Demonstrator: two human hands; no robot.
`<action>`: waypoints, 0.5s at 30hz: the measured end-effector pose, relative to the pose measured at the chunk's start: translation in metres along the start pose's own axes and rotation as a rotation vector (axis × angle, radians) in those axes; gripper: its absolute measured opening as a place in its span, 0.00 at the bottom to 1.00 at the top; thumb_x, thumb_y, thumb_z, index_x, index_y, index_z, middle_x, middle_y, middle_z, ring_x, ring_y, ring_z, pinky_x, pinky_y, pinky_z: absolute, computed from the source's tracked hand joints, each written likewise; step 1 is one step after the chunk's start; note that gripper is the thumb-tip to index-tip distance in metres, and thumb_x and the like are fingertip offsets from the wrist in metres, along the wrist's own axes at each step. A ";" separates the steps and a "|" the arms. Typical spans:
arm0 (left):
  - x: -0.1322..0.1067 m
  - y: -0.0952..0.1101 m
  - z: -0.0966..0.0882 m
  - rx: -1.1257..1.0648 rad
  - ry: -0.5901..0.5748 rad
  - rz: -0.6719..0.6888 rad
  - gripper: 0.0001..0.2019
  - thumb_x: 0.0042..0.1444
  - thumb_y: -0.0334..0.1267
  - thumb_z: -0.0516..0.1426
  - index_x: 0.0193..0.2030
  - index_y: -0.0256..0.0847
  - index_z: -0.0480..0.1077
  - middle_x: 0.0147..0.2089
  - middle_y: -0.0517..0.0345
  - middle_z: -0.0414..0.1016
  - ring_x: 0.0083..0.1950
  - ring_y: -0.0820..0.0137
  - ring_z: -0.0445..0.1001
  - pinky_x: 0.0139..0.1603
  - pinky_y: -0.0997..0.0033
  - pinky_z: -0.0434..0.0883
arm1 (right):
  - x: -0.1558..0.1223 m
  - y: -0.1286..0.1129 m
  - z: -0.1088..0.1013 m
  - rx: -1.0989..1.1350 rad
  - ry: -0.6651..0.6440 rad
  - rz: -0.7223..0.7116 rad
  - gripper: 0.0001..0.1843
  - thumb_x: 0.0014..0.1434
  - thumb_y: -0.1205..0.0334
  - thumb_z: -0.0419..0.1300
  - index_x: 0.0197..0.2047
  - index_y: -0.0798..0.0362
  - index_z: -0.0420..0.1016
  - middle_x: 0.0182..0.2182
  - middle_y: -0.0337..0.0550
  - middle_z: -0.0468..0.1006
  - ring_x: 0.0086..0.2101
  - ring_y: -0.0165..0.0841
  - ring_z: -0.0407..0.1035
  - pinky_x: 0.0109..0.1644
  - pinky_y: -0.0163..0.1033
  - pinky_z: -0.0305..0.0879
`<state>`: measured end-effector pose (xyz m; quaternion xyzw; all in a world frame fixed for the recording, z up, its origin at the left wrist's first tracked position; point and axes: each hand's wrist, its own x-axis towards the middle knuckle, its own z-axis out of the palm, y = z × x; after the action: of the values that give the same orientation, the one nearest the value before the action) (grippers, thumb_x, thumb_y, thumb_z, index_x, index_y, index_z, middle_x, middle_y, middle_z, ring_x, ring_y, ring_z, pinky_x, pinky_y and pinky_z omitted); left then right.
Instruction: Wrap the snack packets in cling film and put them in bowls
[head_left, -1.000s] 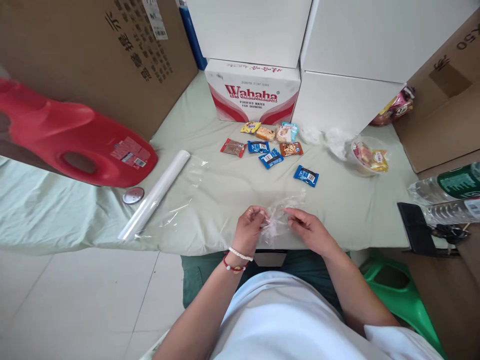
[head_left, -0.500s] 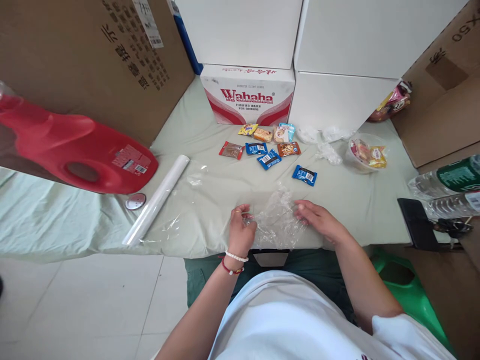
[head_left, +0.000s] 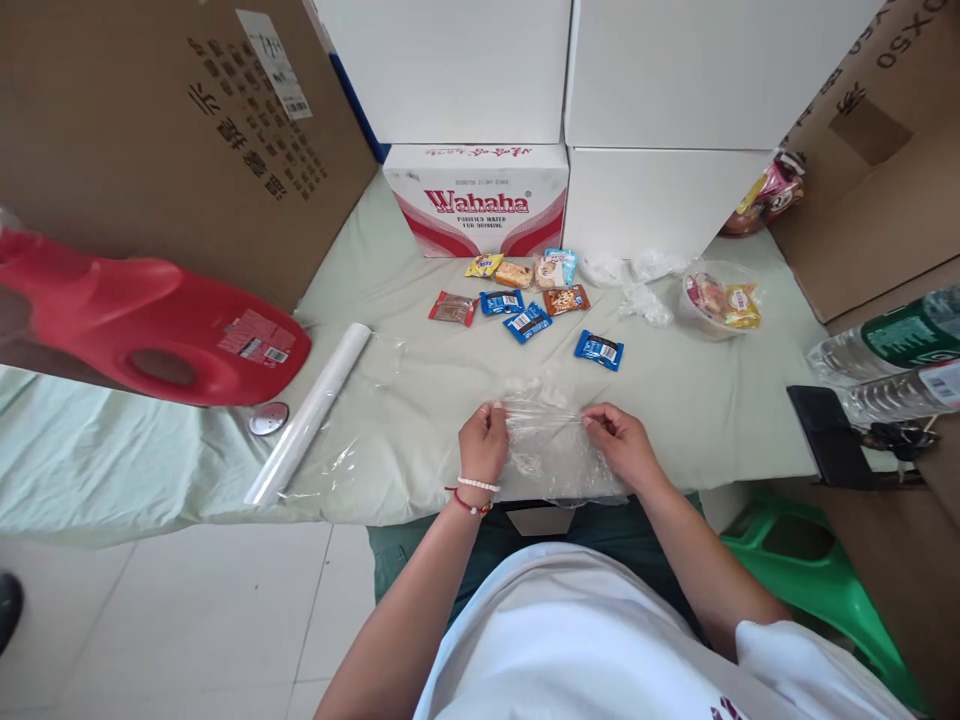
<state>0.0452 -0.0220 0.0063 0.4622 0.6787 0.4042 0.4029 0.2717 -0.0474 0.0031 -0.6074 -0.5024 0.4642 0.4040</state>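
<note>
My left hand and my right hand each pinch an upper corner of a clear plastic bag, holding it spread between them over the near edge of the pale green cloth. The bag hangs crinkled and see-through, with nothing visible inside. Beyond my hands lie several small snack packets: a blue one closest, two more blue ones, a red one, and orange and yellow ones near the back.
A roll of clear bags lies at left beside a metal lid and a red jug. A Wahaha box, white and brown cartons stand behind. A snack bowl, water bottles and a phone sit right.
The crumpled bag has been pulled open and flat: my hands moved apart and now hold its top corners stretched between them. The view shifted slightly.
</note>
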 end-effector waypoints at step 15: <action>-0.017 -0.003 -0.006 -0.198 -0.138 0.059 0.33 0.63 0.70 0.49 0.41 0.40 0.77 0.20 0.64 0.64 0.23 0.70 0.63 0.30 0.69 0.62 | 0.061 -0.028 0.014 0.246 -0.253 0.150 0.26 0.46 0.44 0.74 0.43 0.52 0.77 0.24 0.31 0.69 0.25 0.28 0.63 0.30 0.35 0.60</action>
<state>0.0430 -0.0398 0.0083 0.4665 0.5923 0.4482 0.4803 0.2557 0.0176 0.0165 -0.5258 -0.4420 0.6237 0.3732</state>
